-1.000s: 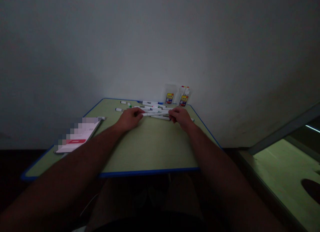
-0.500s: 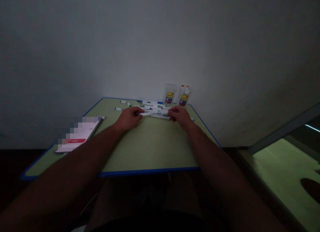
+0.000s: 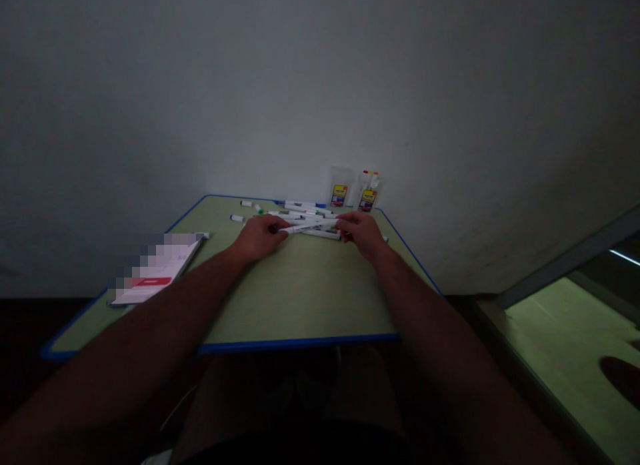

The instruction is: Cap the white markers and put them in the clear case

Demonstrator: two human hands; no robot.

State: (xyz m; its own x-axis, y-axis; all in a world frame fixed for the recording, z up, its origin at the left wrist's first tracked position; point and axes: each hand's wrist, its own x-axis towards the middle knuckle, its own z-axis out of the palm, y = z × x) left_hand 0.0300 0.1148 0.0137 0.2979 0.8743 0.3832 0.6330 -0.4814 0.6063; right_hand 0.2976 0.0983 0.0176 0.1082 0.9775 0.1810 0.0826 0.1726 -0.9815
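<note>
My left hand is closed, its thumb and fingers pinching one end of a white marker above the front of the pile. The other end of that marker is pinched by my right hand, so it lies slantwise between both hands. Behind and under it, several white markers lie in a loose heap, some with blue or green ends. Loose caps lie left of the heap: a dark-banded white cap, another white cap and a green-ended cap.
Against the wall stand a clear labelled case and a second case holding markers with red, yellow and orange ends. A tablet-like panel, partly blurred out, lies at the table's left. Blue edging borders the table.
The marker between my hands has tilted a little, its right end now slightly higher. Both hands stay almost in the same place.
</note>
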